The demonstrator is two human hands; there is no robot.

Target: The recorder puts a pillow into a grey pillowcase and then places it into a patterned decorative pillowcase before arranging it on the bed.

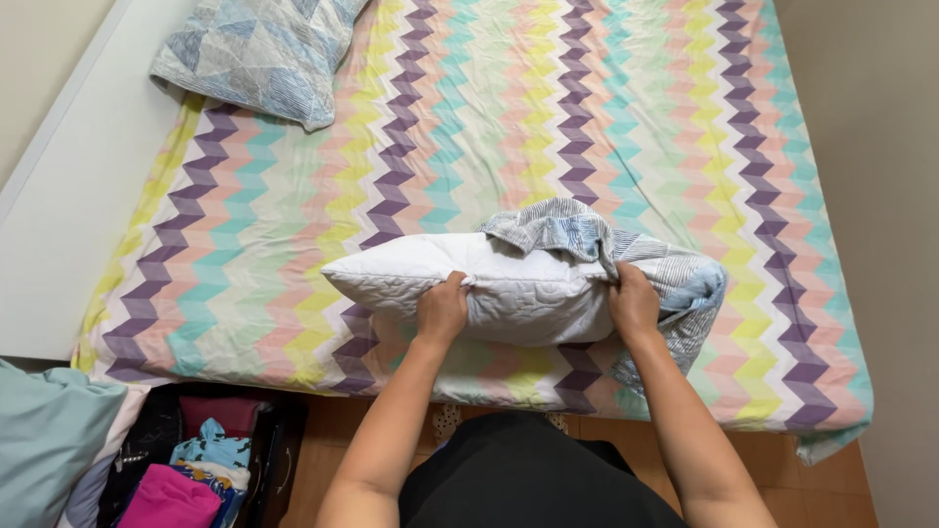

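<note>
Fingers of the left hand [442, 311] were curled shut on the near edge of a white quilted pillow [479, 288], pinching a small fold of its cover close to the middle of that edge, so the pillow sat directly under and beyond the knuckles. Fingers of the right hand [635, 303] were also closed, gripping the rim of a blue and grey striped pillowcase [675, 279] where it met the pillow's right end; the bunched cloth wrapped that end and spilled out to the right of the hand and down toward the bed's near edge. Both forearms reached forward from a dark garment at the bottom of the view. Below and to the left, on the floor, lay an open bag [196, 460] with folded clothes in pink, blue and maroon, and a pale teal cushion [44, 440] just beside it. The pillow rested on the near part of a bed [293, 244] covered by a sheet with zigzag stripes in purple, teal, yellow and peach, its left tip pointing toward the middle of the mattress. Farther off, at the far left corner of the bed, a second pillow [259, 54] in a blue and grey triangle pattern lay against a white ledge [68, 186].
</note>
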